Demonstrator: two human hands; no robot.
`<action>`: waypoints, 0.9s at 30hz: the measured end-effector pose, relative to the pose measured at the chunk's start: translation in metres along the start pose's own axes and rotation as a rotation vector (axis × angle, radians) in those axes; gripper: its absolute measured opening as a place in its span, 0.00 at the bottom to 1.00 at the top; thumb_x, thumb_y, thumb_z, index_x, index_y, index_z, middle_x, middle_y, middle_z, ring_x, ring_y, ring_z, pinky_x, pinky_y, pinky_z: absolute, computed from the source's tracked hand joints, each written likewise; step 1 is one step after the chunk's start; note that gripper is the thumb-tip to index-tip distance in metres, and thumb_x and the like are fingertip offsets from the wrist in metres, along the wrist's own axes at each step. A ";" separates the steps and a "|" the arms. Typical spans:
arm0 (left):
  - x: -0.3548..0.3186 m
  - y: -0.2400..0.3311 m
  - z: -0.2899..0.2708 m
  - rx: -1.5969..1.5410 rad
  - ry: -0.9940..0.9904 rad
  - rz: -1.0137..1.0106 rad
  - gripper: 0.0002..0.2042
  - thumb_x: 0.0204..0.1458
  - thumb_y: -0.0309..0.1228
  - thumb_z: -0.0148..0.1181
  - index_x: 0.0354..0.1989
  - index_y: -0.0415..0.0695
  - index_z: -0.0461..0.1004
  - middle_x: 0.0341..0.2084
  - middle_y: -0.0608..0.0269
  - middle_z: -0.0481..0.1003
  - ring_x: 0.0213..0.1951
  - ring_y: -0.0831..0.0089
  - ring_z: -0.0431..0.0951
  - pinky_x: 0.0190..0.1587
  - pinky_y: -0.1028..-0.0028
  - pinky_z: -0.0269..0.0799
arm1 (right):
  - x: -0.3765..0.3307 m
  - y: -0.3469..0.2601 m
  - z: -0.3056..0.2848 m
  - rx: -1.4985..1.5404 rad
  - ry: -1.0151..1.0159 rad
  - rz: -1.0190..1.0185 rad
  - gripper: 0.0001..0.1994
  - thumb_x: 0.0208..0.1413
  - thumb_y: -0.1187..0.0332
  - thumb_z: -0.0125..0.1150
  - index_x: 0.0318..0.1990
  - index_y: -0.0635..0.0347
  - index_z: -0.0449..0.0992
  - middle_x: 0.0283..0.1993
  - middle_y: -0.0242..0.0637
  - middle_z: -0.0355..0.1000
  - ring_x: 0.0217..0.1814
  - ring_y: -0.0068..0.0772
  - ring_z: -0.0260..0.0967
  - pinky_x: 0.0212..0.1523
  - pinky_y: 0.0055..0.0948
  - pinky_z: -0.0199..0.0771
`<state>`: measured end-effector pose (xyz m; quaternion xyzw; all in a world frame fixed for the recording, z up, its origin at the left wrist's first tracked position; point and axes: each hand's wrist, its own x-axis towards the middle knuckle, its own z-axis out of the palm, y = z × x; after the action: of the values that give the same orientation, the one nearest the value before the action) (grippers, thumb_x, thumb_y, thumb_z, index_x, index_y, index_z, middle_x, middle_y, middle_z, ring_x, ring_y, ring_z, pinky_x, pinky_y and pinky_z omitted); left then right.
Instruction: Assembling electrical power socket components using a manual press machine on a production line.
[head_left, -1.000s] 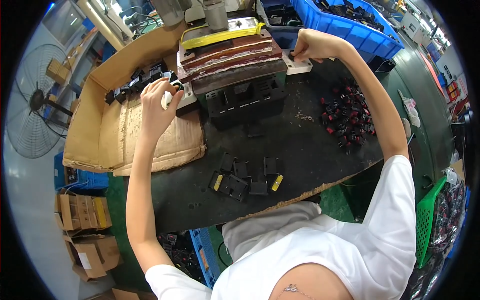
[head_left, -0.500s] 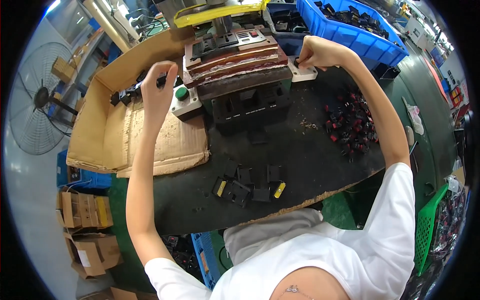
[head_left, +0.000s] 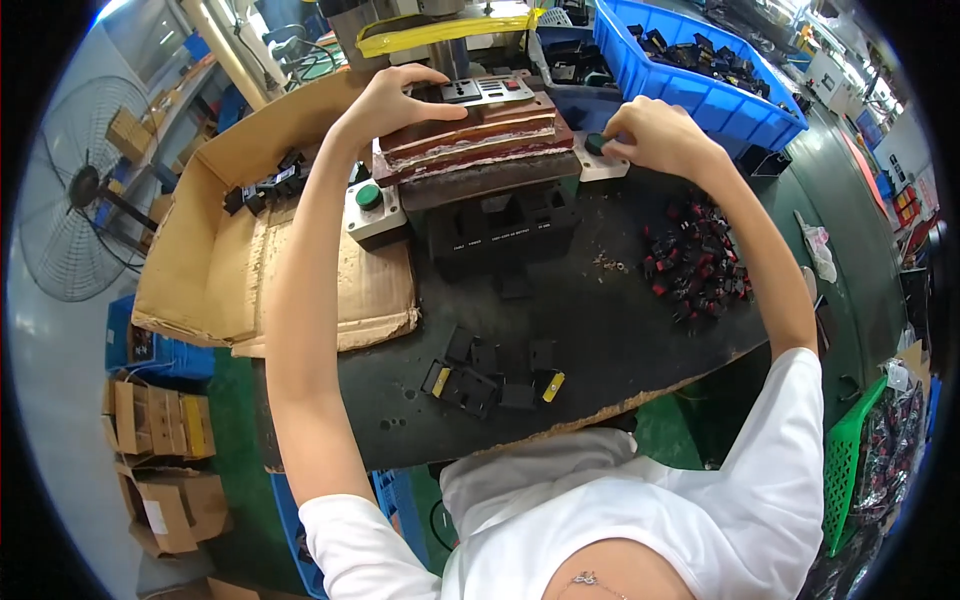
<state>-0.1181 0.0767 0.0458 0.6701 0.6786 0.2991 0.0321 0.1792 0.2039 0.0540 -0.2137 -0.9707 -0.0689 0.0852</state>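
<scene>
My left hand (head_left: pixel 400 103) reaches over the left end of a grey-and-black slotted panel (head_left: pixel 500 92), its thumb and fingers apart along the near and far edges. Whether the fingertips touch it, I cannot tell. Under the panel is a stack of reddish-brown plates (head_left: pixel 480 150), above a black slotted housing (head_left: pixel 500 225). My right hand (head_left: pixel 655 135) is at a dark green push button (head_left: pixel 597 143) on a white box, fingers half curled, thumb and forefinger apart beside it. Another green push button (head_left: pixel 369 197) stands left of the stack, untouched.
A cut-open cardboard box (head_left: pixel 215 260) with black parts lies at left. Red-and-black small parts (head_left: pixel 700 260) are heaped at right. Several black pieces (head_left: pixel 465 385) lie near the front edge. A blue crate (head_left: pixel 720 95) of black parts stands behind; yellow tape (head_left: pixel 450 34) wraps the machine above.
My left hand has moved from above the left push button to the right, over the panel's left end. My right hand has loosened from a closed fist at the right button.
</scene>
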 end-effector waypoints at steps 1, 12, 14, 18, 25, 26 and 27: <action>-0.002 0.005 0.001 -0.030 0.046 -0.004 0.29 0.37 0.47 0.67 0.46 0.43 0.72 0.46 0.58 0.71 0.49 0.68 0.69 0.54 0.72 0.61 | 0.000 -0.006 -0.003 -0.001 0.005 0.000 0.10 0.48 0.65 0.59 0.36 0.60 0.77 0.24 0.41 0.72 0.27 0.34 0.71 0.30 0.28 0.70; -0.112 0.103 0.013 0.255 0.351 0.340 0.33 0.28 0.32 0.71 0.49 0.42 0.65 0.43 0.58 0.65 0.47 0.60 0.66 0.48 0.63 0.64 | -0.020 -0.065 0.005 1.039 0.217 -0.030 0.12 0.51 0.70 0.60 0.42 0.64 0.71 0.20 0.22 0.58 0.24 0.10 0.59 0.28 0.16 0.68; -0.131 0.108 0.013 0.167 0.444 0.264 0.32 0.29 0.32 0.71 0.48 0.42 0.65 0.43 0.58 0.65 0.47 0.61 0.65 0.47 0.64 0.65 | -0.032 -0.082 -0.005 1.082 0.272 -0.062 0.12 0.50 0.71 0.61 0.41 0.65 0.71 0.19 0.22 0.57 0.22 0.10 0.56 0.24 0.14 0.61; -0.151 0.095 0.021 -0.175 0.525 0.022 0.22 0.35 0.28 0.70 0.40 0.40 0.68 0.38 0.59 0.66 0.41 0.69 0.70 0.41 0.72 0.69 | -0.043 -0.093 0.001 1.058 0.347 -0.090 0.11 0.48 0.74 0.61 0.40 0.65 0.73 0.19 0.23 0.59 0.21 0.11 0.53 0.22 0.13 0.54; -0.161 0.078 0.027 -0.359 0.362 -0.151 0.13 0.38 0.22 0.66 0.32 0.38 0.69 0.28 0.64 0.70 0.26 0.77 0.72 0.31 0.80 0.68 | -0.047 -0.098 0.018 1.198 0.403 -0.039 0.10 0.50 0.76 0.58 0.42 0.65 0.71 0.24 0.23 0.59 0.27 0.11 0.55 0.29 0.14 0.59; -0.164 0.077 0.028 -0.474 0.288 -0.268 0.12 0.38 0.22 0.65 0.31 0.38 0.69 0.26 0.64 0.71 0.24 0.76 0.71 0.31 0.80 0.67 | -0.048 -0.099 0.020 1.198 0.400 -0.037 0.10 0.50 0.76 0.58 0.42 0.65 0.71 0.24 0.23 0.59 0.27 0.11 0.55 0.29 0.14 0.59; -0.165 0.077 0.029 -0.476 0.287 -0.270 0.12 0.38 0.22 0.65 0.31 0.38 0.69 0.26 0.64 0.71 0.24 0.76 0.71 0.31 0.80 0.67 | -0.048 -0.099 0.021 1.218 0.408 -0.032 0.11 0.50 0.77 0.57 0.42 0.64 0.71 0.26 0.24 0.59 0.28 0.12 0.56 0.31 0.15 0.60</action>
<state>-0.0197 -0.0717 -0.0023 0.4985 0.6698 0.5344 0.1312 0.1772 0.0987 0.0143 -0.0953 -0.8034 0.4542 0.3731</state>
